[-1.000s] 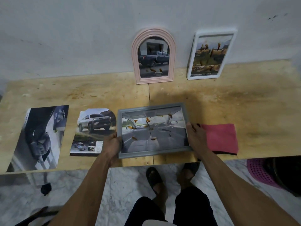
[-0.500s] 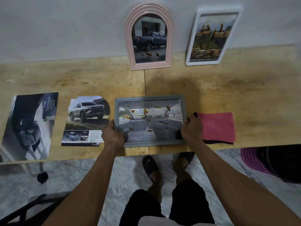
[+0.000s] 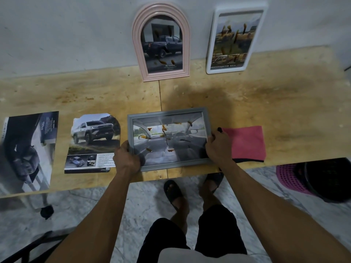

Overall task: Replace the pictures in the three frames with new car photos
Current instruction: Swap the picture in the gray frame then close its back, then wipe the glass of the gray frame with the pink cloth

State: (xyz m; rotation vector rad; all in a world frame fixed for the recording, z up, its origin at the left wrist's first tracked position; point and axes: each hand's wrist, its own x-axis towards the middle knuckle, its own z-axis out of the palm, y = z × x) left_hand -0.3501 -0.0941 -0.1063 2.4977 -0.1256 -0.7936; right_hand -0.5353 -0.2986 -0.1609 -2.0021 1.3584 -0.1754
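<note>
Grey frame flat on table btwn both hands: left hand grips its left edge, right hand its right edge.

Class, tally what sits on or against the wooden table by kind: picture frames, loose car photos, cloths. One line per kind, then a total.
Picture frames: 3 (pink arched frame, white frame, grey frame)
Loose car photos: 2 (SUV photo, dark car photo)
Cloths: 1 (pink cloth)
Total: 6

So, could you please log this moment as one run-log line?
left hand grips grey frame left edge | right hand grips right edge | frame on table | pink frame, white frame against wall
</note>
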